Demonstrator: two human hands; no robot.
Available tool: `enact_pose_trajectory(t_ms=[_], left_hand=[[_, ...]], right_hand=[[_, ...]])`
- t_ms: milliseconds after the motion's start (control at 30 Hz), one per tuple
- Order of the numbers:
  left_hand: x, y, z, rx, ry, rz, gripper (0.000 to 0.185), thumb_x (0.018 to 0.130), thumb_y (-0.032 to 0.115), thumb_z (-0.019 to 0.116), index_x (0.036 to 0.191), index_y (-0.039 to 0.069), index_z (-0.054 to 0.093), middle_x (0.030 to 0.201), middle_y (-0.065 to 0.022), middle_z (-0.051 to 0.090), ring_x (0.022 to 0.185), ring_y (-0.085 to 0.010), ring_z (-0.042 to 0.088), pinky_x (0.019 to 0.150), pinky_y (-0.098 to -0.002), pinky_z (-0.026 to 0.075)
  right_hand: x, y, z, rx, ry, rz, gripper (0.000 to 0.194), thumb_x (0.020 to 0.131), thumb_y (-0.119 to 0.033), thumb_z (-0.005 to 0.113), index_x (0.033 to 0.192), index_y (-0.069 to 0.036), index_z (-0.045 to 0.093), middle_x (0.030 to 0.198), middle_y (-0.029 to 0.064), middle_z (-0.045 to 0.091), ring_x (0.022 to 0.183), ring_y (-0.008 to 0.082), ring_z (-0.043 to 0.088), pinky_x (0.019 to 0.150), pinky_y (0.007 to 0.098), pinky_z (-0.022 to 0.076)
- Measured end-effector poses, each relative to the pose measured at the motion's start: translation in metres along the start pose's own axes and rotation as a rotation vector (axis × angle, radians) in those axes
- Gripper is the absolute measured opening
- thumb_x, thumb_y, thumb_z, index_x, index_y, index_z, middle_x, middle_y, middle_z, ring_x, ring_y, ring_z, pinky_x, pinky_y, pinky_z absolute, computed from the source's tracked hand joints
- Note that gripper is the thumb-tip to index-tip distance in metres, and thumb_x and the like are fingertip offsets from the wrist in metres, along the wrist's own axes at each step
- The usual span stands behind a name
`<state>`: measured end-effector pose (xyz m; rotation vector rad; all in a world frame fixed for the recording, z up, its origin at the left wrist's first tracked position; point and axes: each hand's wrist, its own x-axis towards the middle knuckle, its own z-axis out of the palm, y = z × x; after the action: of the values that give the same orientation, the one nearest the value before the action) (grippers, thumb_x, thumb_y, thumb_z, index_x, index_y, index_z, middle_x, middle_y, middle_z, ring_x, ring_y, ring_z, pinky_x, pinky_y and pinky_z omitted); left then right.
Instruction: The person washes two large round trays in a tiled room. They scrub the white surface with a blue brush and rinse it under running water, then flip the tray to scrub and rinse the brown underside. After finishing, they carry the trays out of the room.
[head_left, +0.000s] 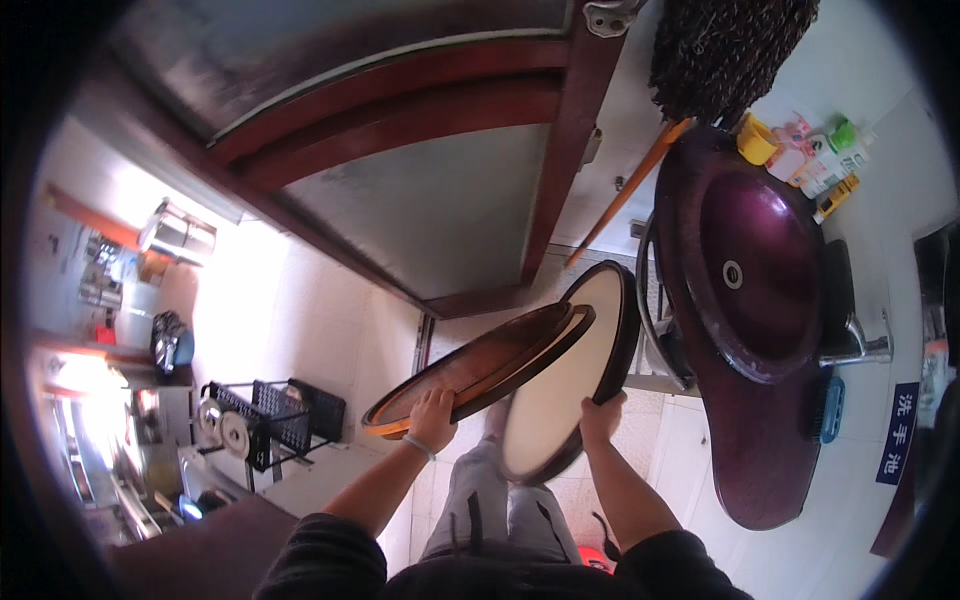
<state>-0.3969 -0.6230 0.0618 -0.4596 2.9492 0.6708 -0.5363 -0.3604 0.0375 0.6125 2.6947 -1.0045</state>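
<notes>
My left hand grips the rim of a round brown tray, tilted and seen almost edge-on. Close against this tray runs another dark rim with a pale face; whether it is a separate tray I cannot tell. My right hand is closed on the dark rim of a round tray with a cream face, held steeply on edge. The two held pieces overlap near their far ends, above the floor in front of my legs.
A wooden door with glass panels stands ahead. At right are a purple washbasin, a faucet, several bottles and a blue brush. A mop leans there. A black rack stands left.
</notes>
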Motion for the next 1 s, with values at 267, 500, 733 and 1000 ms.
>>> enact_pose_trajectory(t_ms=[267, 500, 733, 1000], left_hand=[[-0.113, 0.014, -0.089, -0.148, 0.071, -0.299, 0.047, 0.061, 0.012, 0.062, 0.106, 0.004, 0.052, 0.099, -0.0151, 0.056, 0.097, -0.0336, 0.053, 0.083, -0.0408, 0.045], [-0.167, -0.009, -0.136, -0.274, 0.241, -0.631, 0.044, 0.062, 0.012, 0.062, 0.105, 0.004, 0.054, 0.099, -0.0164, 0.057, 0.099, -0.0346, 0.053, 0.084, -0.0405, 0.044], [-0.196, -0.066, -0.166, -0.392, 0.443, -0.927, 0.045, 0.063, 0.012, 0.063, 0.106, 0.005, 0.055, 0.103, -0.017, 0.057, 0.099, -0.0347, 0.054, 0.083, -0.0412, 0.045], [-0.162, -0.163, -0.215, -0.406, 0.812, -1.088, 0.043, 0.063, 0.012, 0.063, 0.105, 0.006, 0.056, 0.099, -0.0167, 0.06, 0.095, -0.0349, 0.057, 0.081, -0.0413, 0.046]], right_hand=[[-0.048, 0.054, -0.112, -0.348, -0.113, -0.497, 0.047, 0.064, -0.011, 0.063, 0.109, -0.003, 0.049, 0.091, 0.0203, 0.06, 0.084, 0.0402, 0.059, 0.074, 0.0487, 0.0468], [-0.068, 0.003, -0.138, -0.536, -0.386, -0.705, 0.034, 0.063, -0.014, 0.066, 0.092, -0.004, 0.054, 0.082, 0.0175, 0.062, 0.081, 0.0379, 0.06, 0.072, 0.0468, 0.0475], [-0.084, -0.107, -0.084, -0.682, -0.612, -0.814, 0.055, 0.06, -0.021, 0.072, 0.108, -0.003, 0.052, 0.089, 0.0194, 0.061, 0.084, 0.0386, 0.06, 0.073, 0.0466, 0.0477], [-0.123, -0.219, 0.031, -0.644, -0.681, -1.079, 0.045, 0.071, -0.024, 0.064, 0.11, -0.006, 0.051, 0.098, 0.0206, 0.06, 0.092, 0.0371, 0.057, 0.082, 0.0454, 0.0425]])
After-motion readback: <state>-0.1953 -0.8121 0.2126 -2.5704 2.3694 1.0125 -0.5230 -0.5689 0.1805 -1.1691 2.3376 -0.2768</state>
